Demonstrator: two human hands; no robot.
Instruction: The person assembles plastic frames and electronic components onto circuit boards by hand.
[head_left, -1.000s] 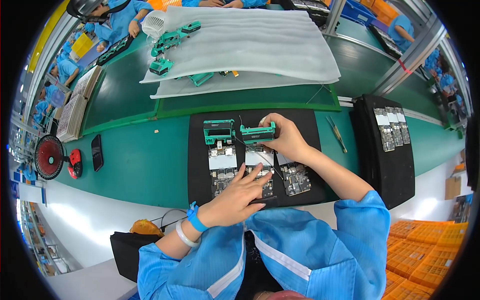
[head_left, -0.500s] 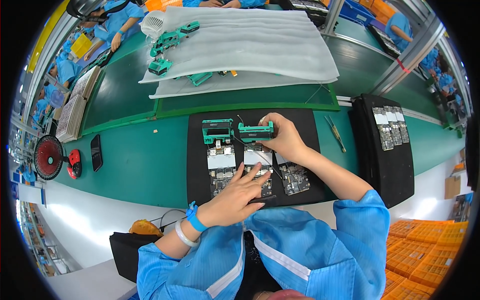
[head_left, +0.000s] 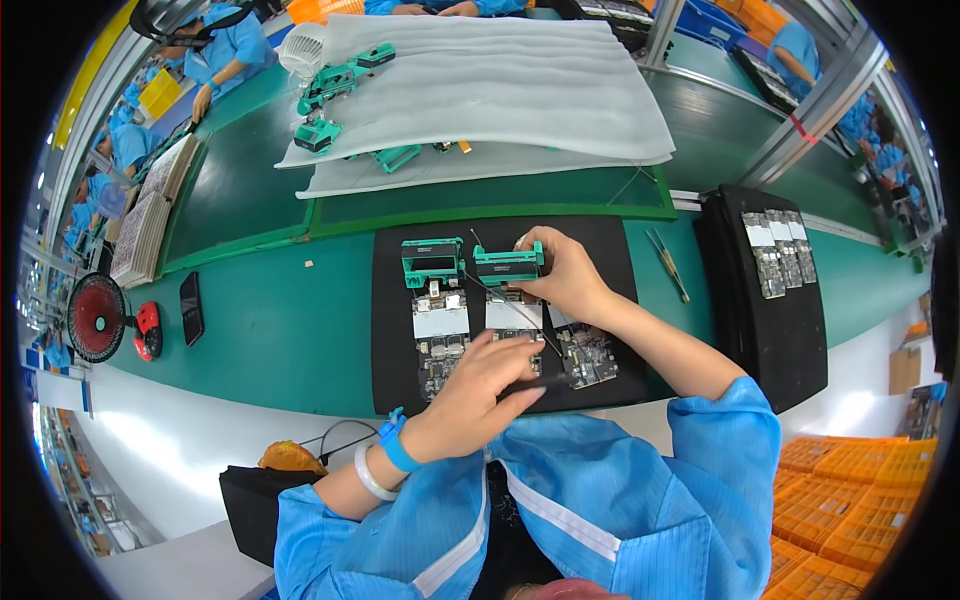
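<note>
My right hand [head_left: 566,276] grips the right end of a green plastic housing [head_left: 508,265], which stands at the top of the middle circuit board [head_left: 514,318]. Over the lower part of that board is my left hand [head_left: 485,378], fingers bent and thumb held apart, with nothing seen in it. To the left, a second green housing [head_left: 432,262] sits at the top of another circuit board [head_left: 440,320]. A third circuit board [head_left: 588,358] lies to the right, partly behind my right wrist. Thin dark cables run across the middle board. All rest on a black mat [head_left: 395,330].
Tweezers [head_left: 669,265] lie right of the mat, before a black foam stack [head_left: 770,340] bearing several boards. White foam sheets [head_left: 500,90] with more green housings lie beyond. A phone [head_left: 192,309] and a small fan [head_left: 97,317] are at left. Other people work farther off.
My left hand has drawn its outstretched fingers in and slid slightly toward me on the middle board. My right hand keeps its hold on the green housing.
</note>
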